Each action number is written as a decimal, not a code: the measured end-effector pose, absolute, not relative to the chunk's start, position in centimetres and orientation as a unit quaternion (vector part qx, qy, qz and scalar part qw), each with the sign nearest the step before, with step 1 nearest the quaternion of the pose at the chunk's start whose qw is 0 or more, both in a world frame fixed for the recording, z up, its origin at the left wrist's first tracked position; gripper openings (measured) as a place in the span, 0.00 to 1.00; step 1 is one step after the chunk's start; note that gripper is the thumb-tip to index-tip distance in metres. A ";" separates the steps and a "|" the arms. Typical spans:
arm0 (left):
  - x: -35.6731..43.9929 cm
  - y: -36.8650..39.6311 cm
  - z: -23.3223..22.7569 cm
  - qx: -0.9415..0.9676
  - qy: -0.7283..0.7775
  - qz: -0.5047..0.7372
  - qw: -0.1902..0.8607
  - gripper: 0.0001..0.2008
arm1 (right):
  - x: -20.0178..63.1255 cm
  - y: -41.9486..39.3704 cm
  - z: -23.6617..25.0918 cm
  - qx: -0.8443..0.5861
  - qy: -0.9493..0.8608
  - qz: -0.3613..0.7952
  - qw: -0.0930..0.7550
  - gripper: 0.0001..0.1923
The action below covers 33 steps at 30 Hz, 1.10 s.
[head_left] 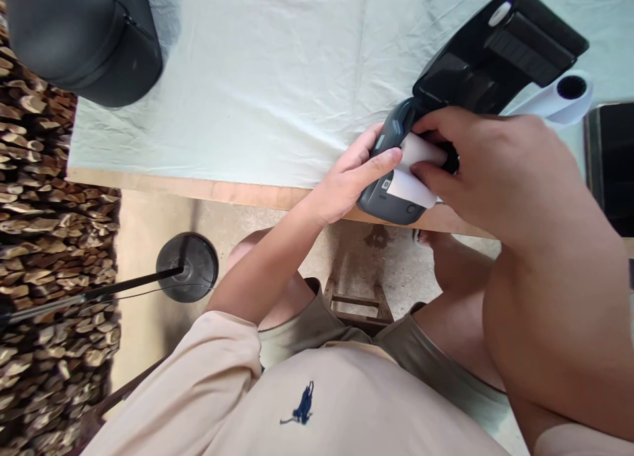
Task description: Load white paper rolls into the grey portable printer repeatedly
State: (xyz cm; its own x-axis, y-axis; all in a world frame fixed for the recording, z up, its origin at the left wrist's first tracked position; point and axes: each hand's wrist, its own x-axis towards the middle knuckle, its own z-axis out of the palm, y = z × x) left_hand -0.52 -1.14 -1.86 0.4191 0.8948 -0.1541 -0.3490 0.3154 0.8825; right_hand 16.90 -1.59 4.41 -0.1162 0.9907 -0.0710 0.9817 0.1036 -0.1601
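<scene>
A dark grey receipt printer point(391, 202) sits at the near edge of the table, its black lid point(500, 43) swung open behind it. My left hand point(354, 175) grips the printer's left side, with the fingers laid over its front. My right hand point(490, 165) pinches the white paper strip point(409, 179) that lies across the printer's front. A white paper roll point(564, 93) rests on the table just right of the open lid, beyond my right hand.
A pale cloth point(257, 66) covers the wooden table point(238, 191). A black rounded case point(84, 37) stands at the far left corner. A dark flat object point(611, 165) lies at the right edge. Below, a round black stand base point(187, 266) sits on the floor, with stacked wood point(44, 198) to the left.
</scene>
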 end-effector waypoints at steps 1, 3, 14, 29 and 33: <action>-0.5 -1.2 -1.7 0.400 0.335 0.419 0.743 0.15 | 16.8 -1.6 4.5 -0.670 -0.737 0.084 0.025 0.23; -0.4 -1.3 -1.3 0.385 0.338 0.417 0.751 0.13 | 16.8 -1.9 4.8 -0.676 -0.732 0.081 0.035 0.24; 0.1 -0.9 -0.9 0.284 0.334 0.467 0.768 0.09 | 19.7 -3.7 4.2 -0.599 -0.367 0.514 0.492 0.24; -0.2 -0.2 -2.1 0.299 0.324 0.453 0.775 0.11 | 19.8 -7.2 -0.1 -0.680 -0.544 0.240 0.430 0.28; -0.1 -0.3 -2.1 0.306 0.337 0.447 0.770 0.12 | 19.7 -5.4 -0.1 -0.667 -0.624 0.139 0.383 0.30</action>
State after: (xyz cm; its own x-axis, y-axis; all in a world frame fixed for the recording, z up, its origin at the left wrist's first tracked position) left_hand -0.14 -0.31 -2.12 0.3728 0.8949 -0.2454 -0.4825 0.4128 0.7725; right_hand 19.72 -5.45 -0.09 0.1821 0.9389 0.2921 0.7257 0.0721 -0.6842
